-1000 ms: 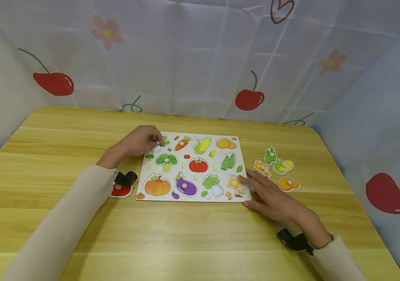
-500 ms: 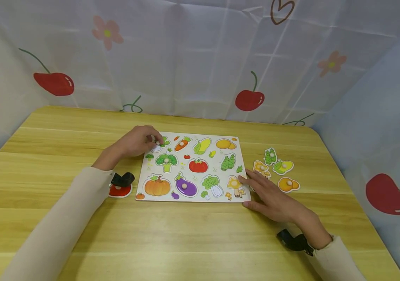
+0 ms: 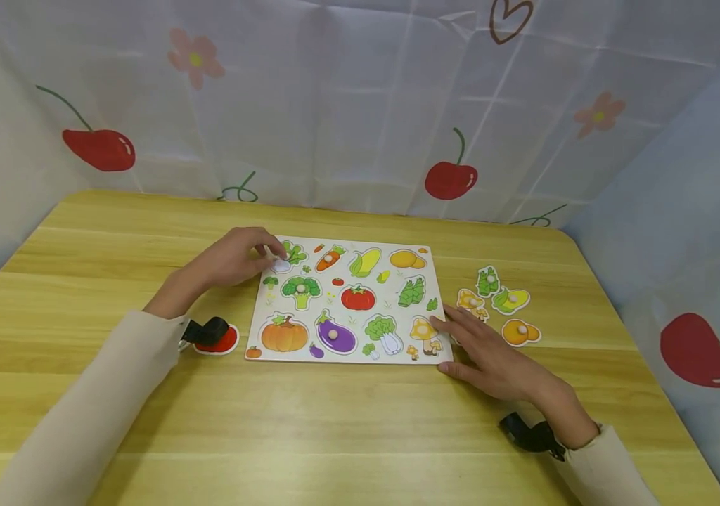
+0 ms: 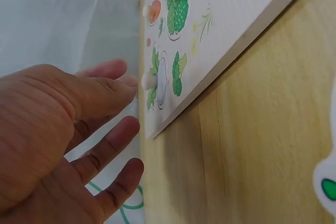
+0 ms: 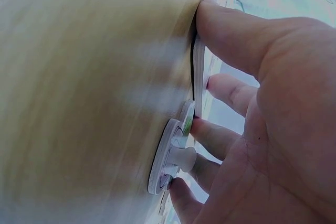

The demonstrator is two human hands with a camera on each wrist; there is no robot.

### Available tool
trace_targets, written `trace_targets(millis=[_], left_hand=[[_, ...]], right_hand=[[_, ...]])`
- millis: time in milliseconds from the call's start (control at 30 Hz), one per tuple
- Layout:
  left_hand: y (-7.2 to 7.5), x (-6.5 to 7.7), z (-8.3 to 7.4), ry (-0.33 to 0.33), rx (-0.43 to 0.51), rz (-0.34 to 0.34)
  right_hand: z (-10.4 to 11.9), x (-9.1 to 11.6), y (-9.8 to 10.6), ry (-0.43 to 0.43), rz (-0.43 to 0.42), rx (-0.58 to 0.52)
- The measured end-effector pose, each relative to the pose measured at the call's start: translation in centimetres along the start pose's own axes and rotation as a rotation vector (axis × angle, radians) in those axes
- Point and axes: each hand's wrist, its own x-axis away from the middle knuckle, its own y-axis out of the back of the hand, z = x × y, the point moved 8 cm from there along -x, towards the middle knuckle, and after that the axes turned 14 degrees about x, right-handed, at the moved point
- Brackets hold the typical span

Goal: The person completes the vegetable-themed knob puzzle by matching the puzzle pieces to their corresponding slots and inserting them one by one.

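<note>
The white vegetable puzzle board lies flat on the table. At its upper left corner is a leafy piece with a white bulb and a round knob; it sits in its slot. My left hand is beside that knob, its fingers loosely bent and apart from the knob in the left wrist view. Broccoli, carrot and eggplant pieces with knobs lie in the board. My right hand rests its fingers on the board's lower right edge. Below its fingers in the right wrist view stands a knobbed piece, picture unclear.
Right of the board lie loose knobbed pieces: asparagus-like green, corn, mushroom and an orange-yellow one. A red piece lies left of the board, partly behind the left wrist camera. A printed cloth hangs behind the table.
My left hand has drawn slightly left, its fingers coming away from the knob of the leafy piece with the white bulb. The right hand stays on the board's edge.
</note>
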Motion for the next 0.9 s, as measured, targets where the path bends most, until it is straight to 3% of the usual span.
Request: trace_targets(millis=[333,533,700,900], left_hand=[[0.2,2.5,-1.6,-0.045,0.065,0.012],[0.1,4.0,-2.1,-0.045,0.099,0.056],[-0.2,5.0,-2.0,-0.035,0.185,0.143],[-0.8,6.6,-1.0,0.014,0.253,0.312]], right_hand=[[0.0,-0.1,0.0,-0.004,0.010,-0.006],[0.1,-0.1,0.1,0.008,0.003,-0.006],[0.2,0.1,0.2,0.012,0.000,-0.006],[0.5,0.1,0.7,0.027,-0.005,-0.003]])
